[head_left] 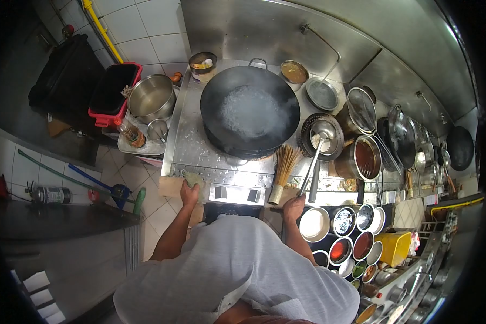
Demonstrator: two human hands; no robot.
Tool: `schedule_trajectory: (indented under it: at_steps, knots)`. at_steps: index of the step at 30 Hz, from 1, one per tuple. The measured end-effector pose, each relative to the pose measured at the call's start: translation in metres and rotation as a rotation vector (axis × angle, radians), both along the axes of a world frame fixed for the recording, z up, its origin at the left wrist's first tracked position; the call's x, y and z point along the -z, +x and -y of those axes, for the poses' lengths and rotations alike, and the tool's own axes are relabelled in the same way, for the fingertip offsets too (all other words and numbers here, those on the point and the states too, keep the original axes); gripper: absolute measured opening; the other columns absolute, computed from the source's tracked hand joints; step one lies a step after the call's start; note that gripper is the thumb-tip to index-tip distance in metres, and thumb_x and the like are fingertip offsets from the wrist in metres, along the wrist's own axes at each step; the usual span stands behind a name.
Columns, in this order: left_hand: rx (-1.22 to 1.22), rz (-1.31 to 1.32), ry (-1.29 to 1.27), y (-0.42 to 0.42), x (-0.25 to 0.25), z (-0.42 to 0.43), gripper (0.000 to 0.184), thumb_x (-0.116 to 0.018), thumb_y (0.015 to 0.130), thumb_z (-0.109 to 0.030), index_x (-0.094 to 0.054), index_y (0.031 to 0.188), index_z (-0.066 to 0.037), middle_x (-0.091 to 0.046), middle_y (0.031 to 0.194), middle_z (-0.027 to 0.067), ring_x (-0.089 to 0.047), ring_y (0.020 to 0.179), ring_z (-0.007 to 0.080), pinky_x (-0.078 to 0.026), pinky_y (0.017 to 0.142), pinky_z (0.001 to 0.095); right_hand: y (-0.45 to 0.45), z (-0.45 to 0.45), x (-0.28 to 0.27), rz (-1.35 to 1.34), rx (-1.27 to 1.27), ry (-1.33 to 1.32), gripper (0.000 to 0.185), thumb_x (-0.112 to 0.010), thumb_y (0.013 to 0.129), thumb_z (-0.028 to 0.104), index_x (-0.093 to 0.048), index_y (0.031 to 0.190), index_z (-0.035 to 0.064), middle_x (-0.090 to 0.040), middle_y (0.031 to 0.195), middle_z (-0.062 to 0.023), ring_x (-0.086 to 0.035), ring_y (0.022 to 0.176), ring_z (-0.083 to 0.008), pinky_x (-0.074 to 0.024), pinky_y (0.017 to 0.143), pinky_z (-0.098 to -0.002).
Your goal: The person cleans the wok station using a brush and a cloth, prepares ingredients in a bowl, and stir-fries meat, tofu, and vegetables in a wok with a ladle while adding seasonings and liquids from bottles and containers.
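Note:
A large black wok (249, 110) sits on the stove, with steaming, bubbling liquid in it. My left hand (189, 193) is closed on a crumpled greenish-grey cloth (193, 179) at the counter's front edge, left of the burner controls. At the front right, my right hand (293, 208) is closed at the handle end of a long metal ladle (311, 170). The ladle's bowl lies in a perforated strainer (337, 146) over a pot. Just left of this handle, a bamboo wok brush (285, 168) leans with its bristles toward the wok.
Right of the wok stand a pot of dark red-brown sauce (379, 164) and a wire skimmer (362, 110). Several seasoning containers (314, 224) line the front right. A steel pot (152, 99) and a bottle (130, 133) stand left. A tap (329, 46) overhangs the back.

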State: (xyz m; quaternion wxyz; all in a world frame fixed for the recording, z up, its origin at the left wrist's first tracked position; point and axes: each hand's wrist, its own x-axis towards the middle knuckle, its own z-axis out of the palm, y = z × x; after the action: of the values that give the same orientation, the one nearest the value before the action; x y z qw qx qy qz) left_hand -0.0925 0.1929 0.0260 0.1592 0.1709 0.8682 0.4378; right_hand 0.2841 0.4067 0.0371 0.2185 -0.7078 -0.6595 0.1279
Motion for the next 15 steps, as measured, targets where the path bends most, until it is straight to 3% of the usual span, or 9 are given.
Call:
schedule_trajectory:
  at_steps: [15]
  knots:
    - [-0.010,-0.020,-0.037,0.001,-0.005,-0.001,0.044,-0.068,0.076,-0.022,-0.058,0.111,0.001,-0.068,0.101,0.0245,-0.066,0.096,0.0430,-0.051,0.085,0.0468,-0.001,0.001,-0.008,-0.034,-0.006,-0.009,0.039,-0.048,0.091,0.007,-0.050,0.125,-0.0128,-0.058,0.117,-0.0316,-0.056,0.108,-0.0471,-0.0451,0.095,-0.0493]
